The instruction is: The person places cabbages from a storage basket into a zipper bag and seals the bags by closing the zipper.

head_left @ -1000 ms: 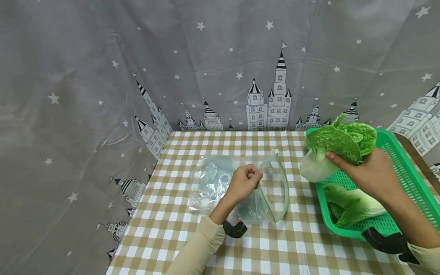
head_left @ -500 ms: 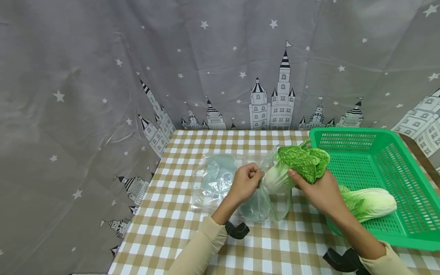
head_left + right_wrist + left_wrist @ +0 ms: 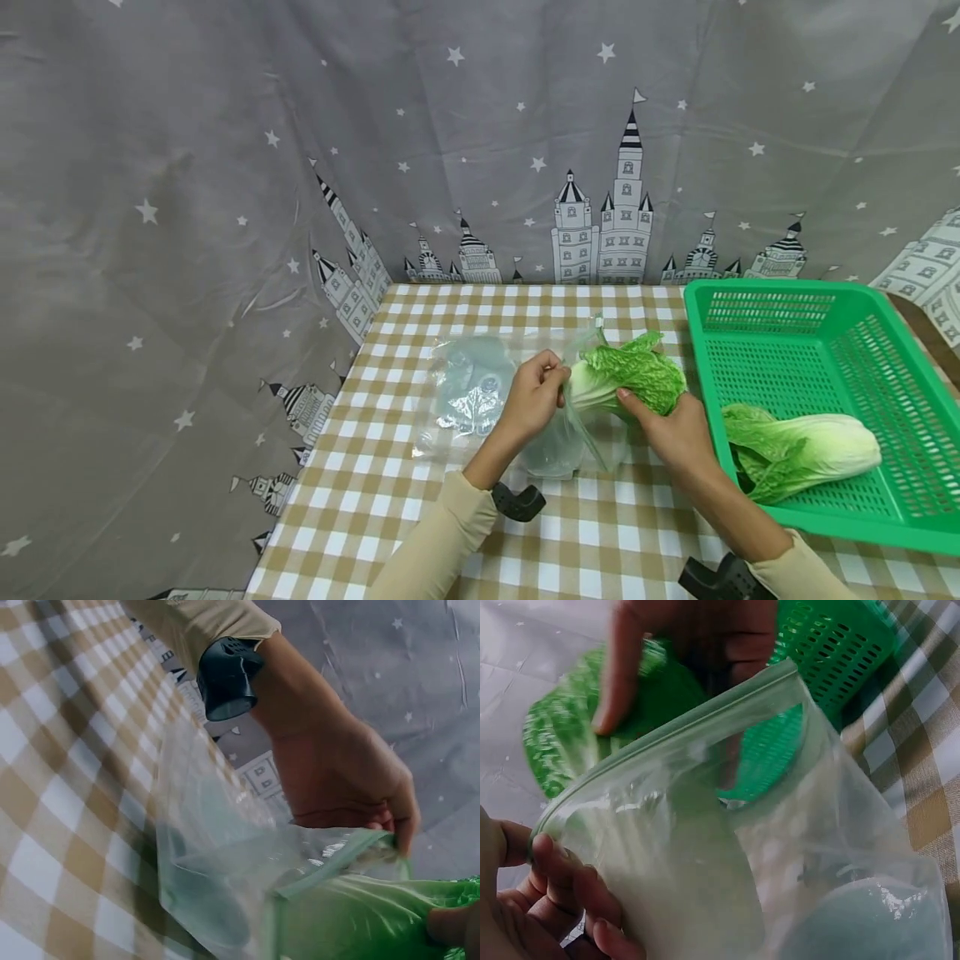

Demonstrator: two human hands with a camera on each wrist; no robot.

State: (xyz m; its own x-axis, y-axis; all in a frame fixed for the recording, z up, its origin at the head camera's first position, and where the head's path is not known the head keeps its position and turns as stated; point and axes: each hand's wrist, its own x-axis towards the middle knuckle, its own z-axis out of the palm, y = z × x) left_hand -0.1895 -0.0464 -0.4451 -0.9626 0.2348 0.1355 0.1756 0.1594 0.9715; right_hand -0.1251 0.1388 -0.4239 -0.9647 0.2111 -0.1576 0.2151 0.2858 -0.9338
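My left hand (image 3: 531,393) pinches the green-edged mouth of a clear zip bag (image 3: 840,825) between thumb and fingers. With my right hand (image 3: 671,429) I grip a small napa cabbage (image 3: 637,371) by its leafy part, thumb on top. Its pale base points left and lies inside the bag's mouth, showing through the plastic in the left wrist view. The leafy end stays outside. In the right wrist view, the zip edge (image 3: 330,862) crosses over the cabbage.
A second napa cabbage (image 3: 817,450) lies in a green plastic basket (image 3: 705,367) at the right. Another clear bag (image 3: 465,392) with pale round shapes lies flat at the left on the checked tablecloth (image 3: 420,317). A grey curtain (image 3: 480,125) hangs behind.
My right hand has carried the cabbage left from over the basket and slid its base into the bag's mouth. The left hand keeps its pinch on the bag's edge.
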